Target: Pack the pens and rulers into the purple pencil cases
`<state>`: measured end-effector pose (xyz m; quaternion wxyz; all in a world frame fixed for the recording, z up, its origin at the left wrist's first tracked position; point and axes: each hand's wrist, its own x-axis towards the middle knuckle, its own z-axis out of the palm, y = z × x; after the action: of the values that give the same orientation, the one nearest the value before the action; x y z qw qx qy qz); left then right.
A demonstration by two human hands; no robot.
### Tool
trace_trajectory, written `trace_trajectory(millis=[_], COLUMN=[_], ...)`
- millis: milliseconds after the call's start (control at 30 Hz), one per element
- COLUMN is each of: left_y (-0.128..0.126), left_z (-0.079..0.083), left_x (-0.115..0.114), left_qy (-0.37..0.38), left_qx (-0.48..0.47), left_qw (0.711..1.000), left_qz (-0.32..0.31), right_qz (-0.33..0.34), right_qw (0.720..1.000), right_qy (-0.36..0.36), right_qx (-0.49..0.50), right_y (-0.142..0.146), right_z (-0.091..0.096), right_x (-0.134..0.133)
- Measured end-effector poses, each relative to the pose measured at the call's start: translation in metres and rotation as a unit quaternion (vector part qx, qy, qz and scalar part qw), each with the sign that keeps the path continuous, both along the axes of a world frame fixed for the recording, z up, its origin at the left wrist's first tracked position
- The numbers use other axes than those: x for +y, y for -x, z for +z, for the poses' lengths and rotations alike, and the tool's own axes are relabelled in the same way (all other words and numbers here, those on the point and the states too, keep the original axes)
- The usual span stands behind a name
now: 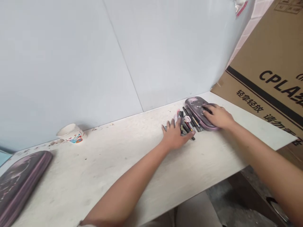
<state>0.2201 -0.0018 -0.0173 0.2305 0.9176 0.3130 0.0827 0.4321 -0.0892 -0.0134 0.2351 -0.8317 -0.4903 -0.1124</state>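
Note:
My left hand (174, 135) lies palm down with its fingers spread over a small pile of pens (181, 122) on the white table. The pens are mostly black, and a pale pink hexagonal piece (187, 119) lies among them. Just right of the pile is a dark purple-grey pencil case (195, 105) with a pattern on its top. My right hand (219, 116) grips this case at its right side, fingers over the top. Part of the case is hidden beneath that hand.
At the left front lies a second, similar dark case (26, 176). A white paper cup (72, 134) with a coloured print stands against the pale wall panel (71, 63). A large cardboard box (272, 56) leans at the right. The table's front edge (203, 190) slants below my arms.

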Motion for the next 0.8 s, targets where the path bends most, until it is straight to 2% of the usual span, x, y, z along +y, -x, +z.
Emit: trace_trajectory(millis=[100, 233, 600, 700, 800], left_y=[-0.012, 0.002, 0.119, 0.146, 0.164], left_z=[-0.005, -0.005, -0.008, -0.008, -0.008], left_x=[0.002, 0.016, 0.044, 0.045, 0.042], left_qy=[-0.04, -0.08, -0.121, -0.121, -0.118], left_qx=[0.001, 0.005, 0.012, 0.013, -0.007], left_qw=[0.999, 0.994, 0.977, 0.973, 0.971], left_qz=[0.032, 0.072, 0.172, 0.194, 0.208], right_qz=[-0.023, -0.016, 0.087, 0.124, 0.151], right_qw=[0.998, 0.994, 0.986, 0.977, 0.97], right_qy=[0.051, 0.088, 0.12, 0.151, 0.172], right_qx=[0.041, 0.066, 0.07, 0.082, 0.084], right_y=[0.03, 0.077, 0.204, 0.228, 0.239], right_z=[0.003, 0.014, 0.018, 0.019, 0.02], right_x=[0.005, 0.013, 0.05, 0.058, 0.065])
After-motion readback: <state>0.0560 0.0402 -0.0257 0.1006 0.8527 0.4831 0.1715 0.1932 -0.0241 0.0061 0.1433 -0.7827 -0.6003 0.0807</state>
